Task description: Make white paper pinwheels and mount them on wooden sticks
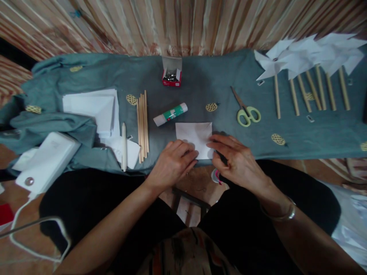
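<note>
A small white paper square [194, 137] lies on the grey-green cloth [200, 80] near its front edge. My left hand [172, 164] rests on the paper's lower left corner, fingers curled and pressed down on it. My right hand [236, 160] touches the paper's right edge with its fingertips, and a dark thin object I cannot name shows between its fingers. A glue stick [170, 114] lies just behind the paper. Green-handled scissors [246, 111] lie to the right.
Several wooden sticks [142, 124] and a white stick [124, 147] lie at left by a stack of white paper [91, 109]. A red box of pins [172, 74] stands at the back. Finished paper pinwheels [306, 61] on sticks lie at the far right. A white device [47, 160] with cable sits lower left.
</note>
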{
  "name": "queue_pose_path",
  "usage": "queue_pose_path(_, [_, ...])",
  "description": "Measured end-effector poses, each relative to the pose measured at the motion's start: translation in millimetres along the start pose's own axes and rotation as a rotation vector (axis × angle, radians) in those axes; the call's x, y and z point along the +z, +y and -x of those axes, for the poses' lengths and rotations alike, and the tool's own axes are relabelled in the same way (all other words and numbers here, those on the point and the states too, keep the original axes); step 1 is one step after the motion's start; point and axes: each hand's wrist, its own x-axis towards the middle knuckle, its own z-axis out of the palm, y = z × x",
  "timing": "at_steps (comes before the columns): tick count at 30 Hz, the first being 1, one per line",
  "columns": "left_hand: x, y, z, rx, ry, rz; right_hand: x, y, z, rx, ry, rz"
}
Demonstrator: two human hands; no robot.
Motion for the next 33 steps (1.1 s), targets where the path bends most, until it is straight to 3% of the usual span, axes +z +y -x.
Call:
queue_pose_path(7, [0.9, 0.0, 3.5, 0.009, 0.085, -0.025, -10.5, 0.8, -1.4, 0.051, -0.087, -0.175])
queue_pose_path(15, [1.4, 3.2, 4.8, 0.016, 0.12, 0.031, 1.6, 4.4, -6.8, 0.16, -0.033, -0.486])
queue_pose_path(25, [4.6, 5.7, 5.1, 0.018, 0.08, 0.123, 13.8, -3.0, -13.9, 0.125, 0.041, -0.232])
queue_pose_path(33, [9.6, 3.9, 6.9, -0.006, 0.101, 0.156, 18.0, -3.6, -15.5, 0.133, 0.078, -0.201])
